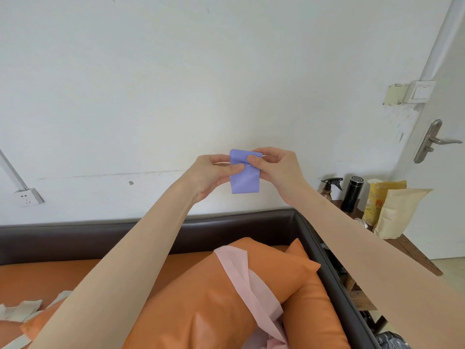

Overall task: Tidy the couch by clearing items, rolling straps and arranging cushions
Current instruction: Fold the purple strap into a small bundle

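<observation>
Both hands are raised before the wall above the couch back: the left hand (214,172) and the right hand (273,167) each pinch the upper part of a purple strap (244,176) between thumb and fingers, its free end hanging short below them. The step in hand appears to be rolling this strap; next the thumbs would turn the last of it in, then the roll needs a place to rest. Below, a pink strap (247,280) lies unrolled across an orange cushion (201,306) at the couch's (75,238) right end, a second cushion (314,303) beside it. Pale straps (22,311) lie at the front left. On the side table (412,250) stand a spray bottle (329,187), a black flask (353,193) and bags (400,210).
</observation>
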